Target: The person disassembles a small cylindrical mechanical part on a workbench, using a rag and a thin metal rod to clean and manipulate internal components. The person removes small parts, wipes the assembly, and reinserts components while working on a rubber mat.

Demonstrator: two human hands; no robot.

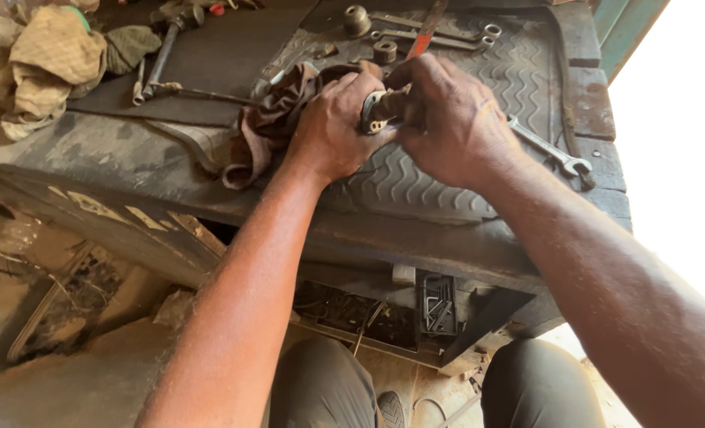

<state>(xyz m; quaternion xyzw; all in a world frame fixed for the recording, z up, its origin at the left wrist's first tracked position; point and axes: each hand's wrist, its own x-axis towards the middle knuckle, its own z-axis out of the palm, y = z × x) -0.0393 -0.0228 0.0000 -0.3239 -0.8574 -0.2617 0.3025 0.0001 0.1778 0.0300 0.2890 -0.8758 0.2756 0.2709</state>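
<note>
My left hand [338,127] grips a small curved metal part [370,112] together with a brown rag [273,119] that hangs off to the left. Closed over the same part from the right, my right hand [451,119] has its fingers pressed on the top. Both hands hover just above a black ribbed rubber mat [416,182] on a dark wooden workbench [114,158]. Most of the part is hidden by my fingers.
A spanner [554,152] lies right of my right hand; more spanners [439,36], two metal sockets [358,20] and a red-handled tool [425,32] lie behind. Rags [43,59] and a ratchet handle [162,55] sit far left. A tool tray [368,313] is under the bench.
</note>
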